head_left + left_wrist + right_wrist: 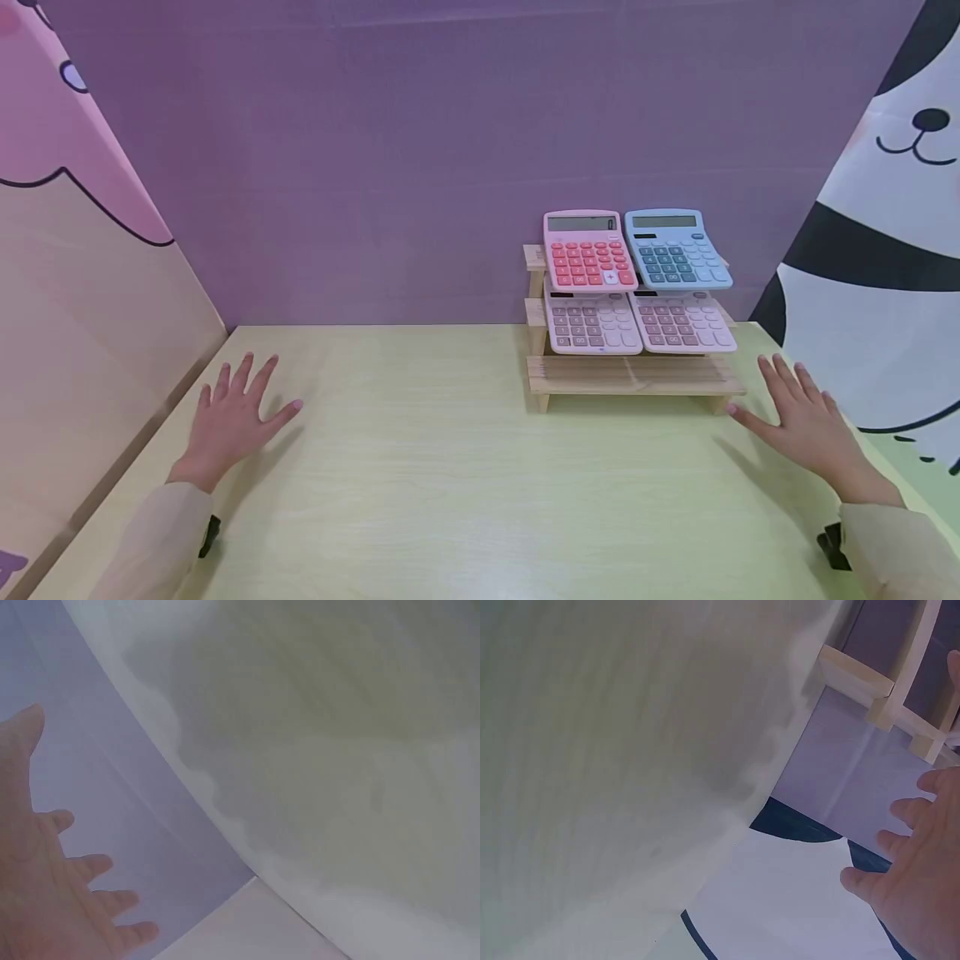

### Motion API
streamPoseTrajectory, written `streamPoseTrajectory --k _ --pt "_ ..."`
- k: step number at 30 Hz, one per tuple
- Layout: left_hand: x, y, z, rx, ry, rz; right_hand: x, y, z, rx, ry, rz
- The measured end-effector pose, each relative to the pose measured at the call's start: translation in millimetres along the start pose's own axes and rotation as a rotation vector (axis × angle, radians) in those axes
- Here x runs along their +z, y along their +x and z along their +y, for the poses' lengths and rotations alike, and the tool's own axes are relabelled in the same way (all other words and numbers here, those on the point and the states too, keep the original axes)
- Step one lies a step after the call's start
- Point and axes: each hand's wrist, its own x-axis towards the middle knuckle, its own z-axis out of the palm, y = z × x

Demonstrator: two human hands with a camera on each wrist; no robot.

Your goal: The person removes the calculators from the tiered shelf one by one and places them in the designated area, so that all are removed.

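Observation:
Spread fingers mark my left hand (231, 423), held over the left side of the table with nothing in it. My right hand (806, 425) is likewise spread at the right, near the lower right end of a wooden three-step rack (637, 377). On the rack's top step lean a pink calculator (590, 250) and a blue calculator (677, 248). Below them, on the middle step, lie two pale pink calculators, a left one (594, 323) and a right one (682, 322). The bottom step is bare. In the right wrist view the rack's side (855, 675) shows beyond the fingers.
The pale wooden table (405, 467) meets a purple backdrop (375, 167) at its far edge. A pink and beige side panel (90, 275) borders the left, and a panda-patterned panel (885, 250) the right.

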Motion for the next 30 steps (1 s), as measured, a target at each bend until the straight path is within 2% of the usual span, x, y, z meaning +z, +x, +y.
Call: streamPoseTrajectory --k 12,20,26,30 --pt "8.2 6.8 20.8 0.074 -0.062 -0.003 0.5 6.4 -1.8 -0.021 0.115 0.005" --pt "14.6 13.4 34.8 0.145 -0.114 0.026 0.8 12.1 -4.0 -0.042 0.216 -0.007" --pt "17.5 18.4 45.0 0.146 -0.171 -0.012 0.5 16.1 -9.5 -0.031 0.329 0.001" --pt "17.9 22.0 51.8 0.140 -0.215 -0.040 0.5 18.3 -14.8 -0.018 0.353 0.007"
